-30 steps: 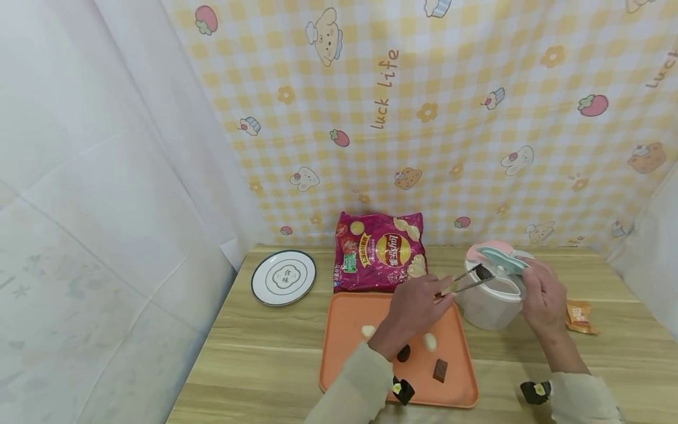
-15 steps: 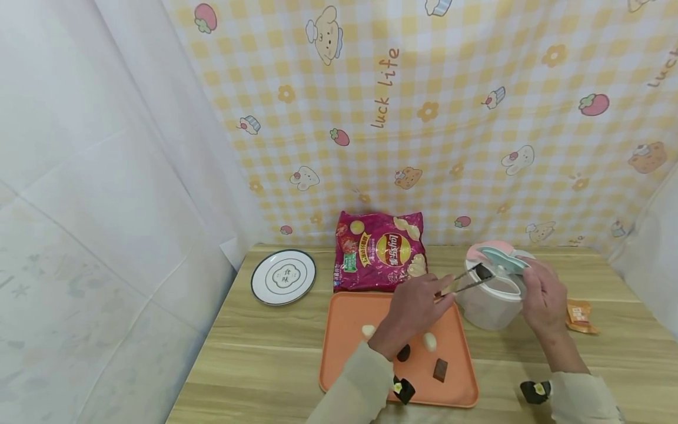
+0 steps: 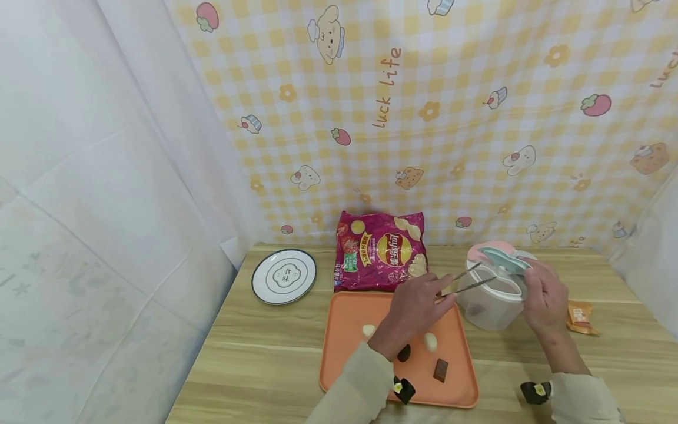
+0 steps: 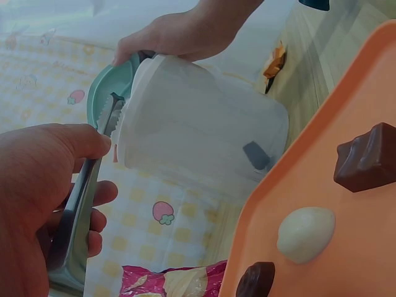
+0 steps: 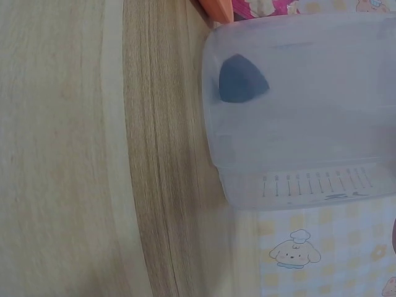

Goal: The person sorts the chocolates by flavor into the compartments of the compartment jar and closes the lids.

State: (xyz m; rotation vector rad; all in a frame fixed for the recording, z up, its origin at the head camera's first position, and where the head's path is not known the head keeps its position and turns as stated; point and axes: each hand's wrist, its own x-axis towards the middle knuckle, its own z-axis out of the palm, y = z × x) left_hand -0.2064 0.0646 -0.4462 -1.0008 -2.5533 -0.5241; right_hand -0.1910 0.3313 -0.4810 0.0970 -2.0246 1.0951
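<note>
My left hand [image 3: 421, 306] grips metal tongs [image 4: 77, 216], their tips apart and bare at the mouth of a translucent lidded container [image 3: 489, 312]. A dark chocolate piece [image 5: 240, 80] lies at the container's bottom, blurred through the wall. At the container's far right rim, my right hand [image 3: 545, 294] holds the raised green lid flap [image 3: 498, 258]; a pink flap [image 3: 495, 246] sits beside it. Beneath my left forearm, an orange tray [image 3: 349, 309] bears white pieces [image 3: 430, 341], a dark oval chocolate [image 3: 404, 353] and a brown block [image 3: 441, 370].
A magenta chip bag [image 3: 378, 253] lies behind the tray. To the left is a white plate [image 3: 284, 277] with a dark rim. An orange wrapped snack [image 3: 581, 317] lies right of the container. A checked curtain [image 3: 424, 118] hangs behind the wooden table [image 3: 254, 365].
The tongs' tips have parted, and the dark chocolate piece they held has dropped to the container's bottom. Both hands have stayed in place.
</note>
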